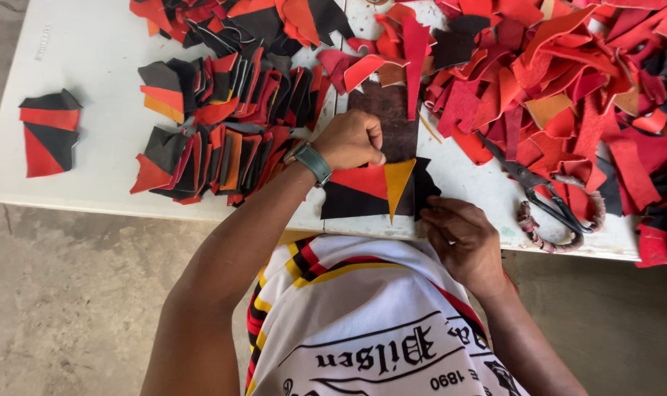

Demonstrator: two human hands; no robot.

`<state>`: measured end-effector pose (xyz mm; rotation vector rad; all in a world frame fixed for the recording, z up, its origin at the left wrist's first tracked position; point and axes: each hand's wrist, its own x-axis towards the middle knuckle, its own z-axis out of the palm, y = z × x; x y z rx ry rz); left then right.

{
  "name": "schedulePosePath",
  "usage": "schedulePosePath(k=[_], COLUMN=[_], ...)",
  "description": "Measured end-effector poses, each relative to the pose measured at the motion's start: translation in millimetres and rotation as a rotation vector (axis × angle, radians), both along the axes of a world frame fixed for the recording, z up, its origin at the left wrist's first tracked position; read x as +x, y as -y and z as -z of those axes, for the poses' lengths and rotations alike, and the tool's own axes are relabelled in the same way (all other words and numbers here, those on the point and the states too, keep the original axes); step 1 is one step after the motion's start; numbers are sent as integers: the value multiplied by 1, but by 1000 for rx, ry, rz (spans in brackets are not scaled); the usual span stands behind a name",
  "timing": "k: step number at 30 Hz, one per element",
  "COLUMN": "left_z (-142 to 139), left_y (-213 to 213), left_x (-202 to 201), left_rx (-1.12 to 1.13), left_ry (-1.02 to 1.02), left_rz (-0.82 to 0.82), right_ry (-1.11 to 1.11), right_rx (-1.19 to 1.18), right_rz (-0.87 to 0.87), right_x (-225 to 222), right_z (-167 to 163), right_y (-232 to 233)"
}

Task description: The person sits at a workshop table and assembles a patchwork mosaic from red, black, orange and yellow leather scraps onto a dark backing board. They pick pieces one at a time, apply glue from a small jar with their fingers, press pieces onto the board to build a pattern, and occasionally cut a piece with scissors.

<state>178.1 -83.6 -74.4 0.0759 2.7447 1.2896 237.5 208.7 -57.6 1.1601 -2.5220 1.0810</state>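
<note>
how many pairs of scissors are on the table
1. The scissors lie at the table's near right edge, beside the red scrap heap, right of the right hand. More could be buried under scraps.

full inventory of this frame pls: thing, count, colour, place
patchwork piece: one, black, red and orange, table's near edge, under both hands
dark brown sheet: one, just beyond it
rows of cut pieces: two, black, red, orange, centre-left
small stack: one, red and black, far left
scrap heap: one, mostly red, right
scissors: one pair, dark, wrapped handles, right near edge
table: one, white
wristwatch: one, grey-green, left wrist
left hand: fisted on patchwork
right hand: at patchwork's right edge
</note>
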Motion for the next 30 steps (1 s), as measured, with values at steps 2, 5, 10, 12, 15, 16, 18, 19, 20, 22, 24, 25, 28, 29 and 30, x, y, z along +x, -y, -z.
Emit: schedulePosePath(k=[2, 5, 10, 12, 15, 16, 18, 19, 20, 22, 24, 25, 28, 29, 30], left_z=[-2, -5, -6, -5, -5, -5, -5, -5, -5, -5, -4, -4, -3, -3, -3], left_y=[0, 0, -1, -2, -3, -3, -3, -3, -3, -2, -2, -2, -3, -3, -3], left_x=[0, 2, 4, 5, 6, 6, 6, 6, 7, 7, 8, 8, 6, 6, 6], left_rx=[23, 70, 49, 51, 63, 64, 54, 45, 35, 60, 68, 63, 50, 46, 42], left_ry=[-7, 74, 15, 25, 36, 31, 15, 5, -7, 9, 22, 22, 8, 4, -2], left_rz=[-15, -30, -17, -29, -53, -52, -55, -52, -48, -55, -63, -63, -61, -60, -56], right_ry=[147, -14, -14, 2, 107, 237, 390, 413, 433, 472, 409, 322, 343, 400, 266], right_rx=[-33, 92, 111, 75, -26, -83, -137, -131, -126, -105, -59, -27, -6, -11, 19], right_rz=[157, 156, 162, 157, 169, 195, 206, 199, 192, 182, 134, 95, 116, 146, 78], right_x=[-1, -5, -5, -3, -4, -6, -12, -16, -19, -22, -20, -18, -12, -12, -12], right_z=[-4, -8, -4, -1, 4, 5, 4, 2, 0, -5, -10, -12, -15, -15, -15], right_y=[-1, 3, 9, 7, 3, 3, 2, 0, -1, 0, 1, 2, 10, 13, 15])
